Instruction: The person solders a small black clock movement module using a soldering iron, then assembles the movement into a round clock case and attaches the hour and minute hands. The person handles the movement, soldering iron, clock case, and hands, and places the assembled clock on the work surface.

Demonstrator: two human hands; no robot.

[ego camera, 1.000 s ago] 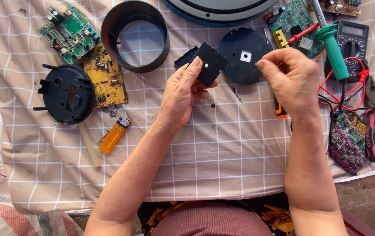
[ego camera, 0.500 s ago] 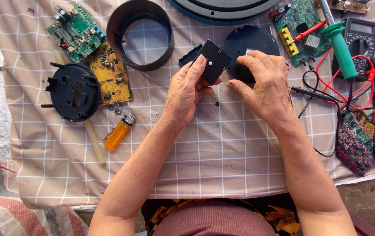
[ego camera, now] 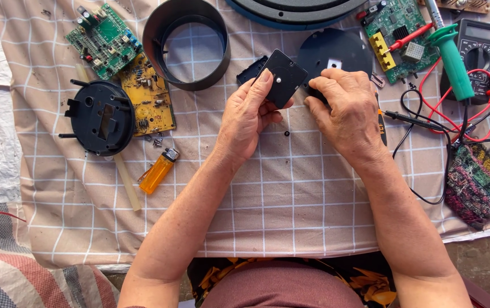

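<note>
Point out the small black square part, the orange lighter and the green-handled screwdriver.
small black square part (ego camera: pixel 284 77), head view, middle of its flat face.
orange lighter (ego camera: pixel 157 173), head view, orange body.
green-handled screwdriver (ego camera: pixel 454 61), head view, green handle.

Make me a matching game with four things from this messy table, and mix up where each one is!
Things:
1. orange lighter
2. small black square part
3. green circuit board
4. multimeter

Places:
A. top right corner
B. held in the left hand
C. top left, above the yellow circuit board
D. lying below the round black housing

Pairs: 1-D, 2-B, 3-C, 4-A
</note>
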